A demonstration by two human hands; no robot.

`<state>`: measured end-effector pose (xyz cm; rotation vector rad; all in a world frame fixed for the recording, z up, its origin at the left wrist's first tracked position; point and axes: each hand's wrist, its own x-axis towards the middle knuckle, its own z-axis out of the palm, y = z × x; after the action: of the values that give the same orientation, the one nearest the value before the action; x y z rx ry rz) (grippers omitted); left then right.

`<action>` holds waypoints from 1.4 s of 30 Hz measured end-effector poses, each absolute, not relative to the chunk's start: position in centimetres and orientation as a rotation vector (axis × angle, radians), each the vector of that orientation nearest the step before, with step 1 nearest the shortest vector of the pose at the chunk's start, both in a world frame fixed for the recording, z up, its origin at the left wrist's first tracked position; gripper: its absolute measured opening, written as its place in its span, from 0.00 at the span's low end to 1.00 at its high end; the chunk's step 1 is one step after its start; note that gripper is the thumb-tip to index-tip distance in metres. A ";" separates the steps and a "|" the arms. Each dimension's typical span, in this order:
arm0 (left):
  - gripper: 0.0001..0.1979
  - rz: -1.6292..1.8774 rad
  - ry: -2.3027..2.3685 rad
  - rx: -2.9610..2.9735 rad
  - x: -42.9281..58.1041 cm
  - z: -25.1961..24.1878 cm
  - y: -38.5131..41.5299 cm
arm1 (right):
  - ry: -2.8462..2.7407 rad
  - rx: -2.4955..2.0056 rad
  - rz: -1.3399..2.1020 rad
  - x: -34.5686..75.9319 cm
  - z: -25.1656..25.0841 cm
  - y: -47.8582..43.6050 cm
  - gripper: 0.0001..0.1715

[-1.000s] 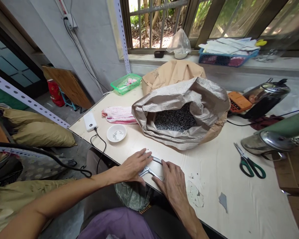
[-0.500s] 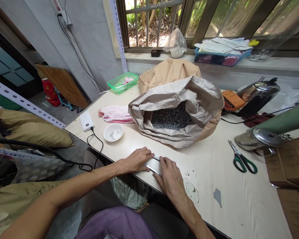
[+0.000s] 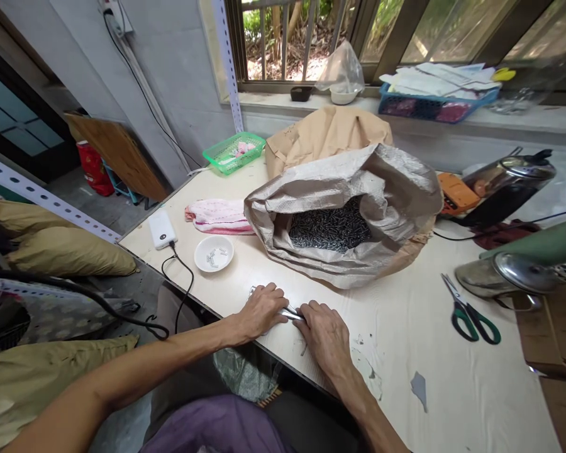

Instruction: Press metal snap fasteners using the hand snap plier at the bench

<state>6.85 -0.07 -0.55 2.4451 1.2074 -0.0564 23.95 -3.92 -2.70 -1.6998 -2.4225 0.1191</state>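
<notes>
My left hand (image 3: 263, 310) and right hand (image 3: 324, 333) clasp tool (image 3: 291, 313) by near edge of desk (image 3: 405, 333); if grip slackens, tool may slide off.

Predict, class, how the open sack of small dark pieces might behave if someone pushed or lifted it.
The sack would probably feel heavy, since the many dark pieces inside shine like metal. Its walls would likely flex and crumple, as they already look creased. If tipped, it could spill, because its mouth gapes wide.
</notes>
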 end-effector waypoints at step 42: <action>0.05 0.414 1.653 2.256 -2.3 0.4 -5.7 | -2.070 -1.484 0.068 22.5 -5.9 -6.5 0.14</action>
<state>-2.25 -5.71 0.43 2.2559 1.6531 0.4143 22.50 -6.54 -5.86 -1.4837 -2.0700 0.0682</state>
